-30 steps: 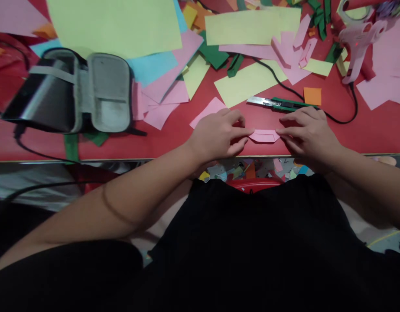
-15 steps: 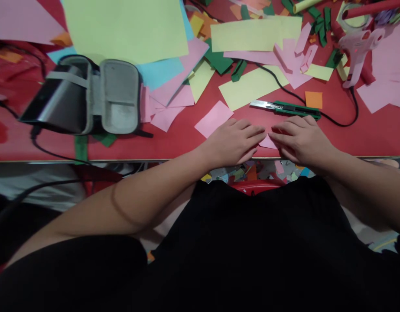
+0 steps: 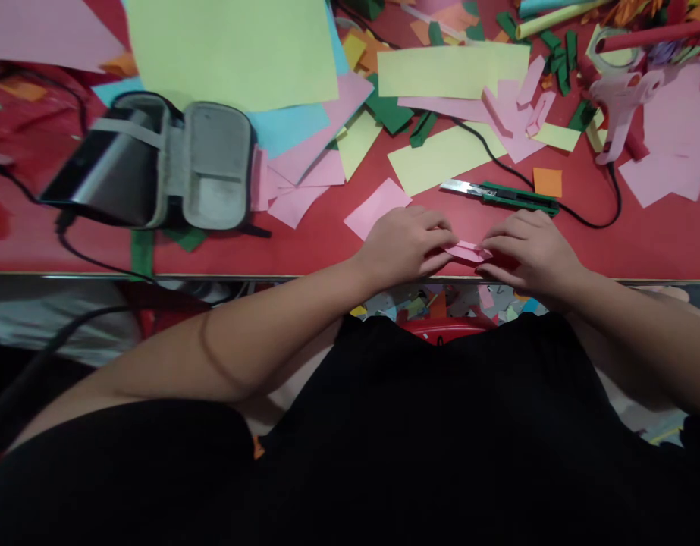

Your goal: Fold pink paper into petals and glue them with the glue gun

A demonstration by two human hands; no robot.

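Observation:
A small strip of folded pink paper (image 3: 468, 252) lies between my hands near the front edge of the red table. My left hand (image 3: 409, 241) pinches its left end between thumb and fingers. At the right end, the thumb and fingertips of my right hand (image 3: 525, 249) close on the paper. A raised fold runs along the strip. Just beyond my right hand rests a green utility knife (image 3: 517, 197) with its blade out, pointing left. A flat pink paper square (image 3: 378, 208) lies beyond my left hand, partly covered by it.
An open grey case (image 3: 216, 167) holding a dark device (image 3: 108, 171) stands at left. Yellow paper sheets (image 3: 230, 53) and folded green pieces (image 3: 423, 129) lie further back. At right, a pink glue gun (image 3: 619, 114) trails a black cord around an orange square (image 3: 547, 183).
My fingers have drawn back from above the pink paper and now grip its ends. The paper shows as a narrow folded strip. The whole view has shifted slightly.

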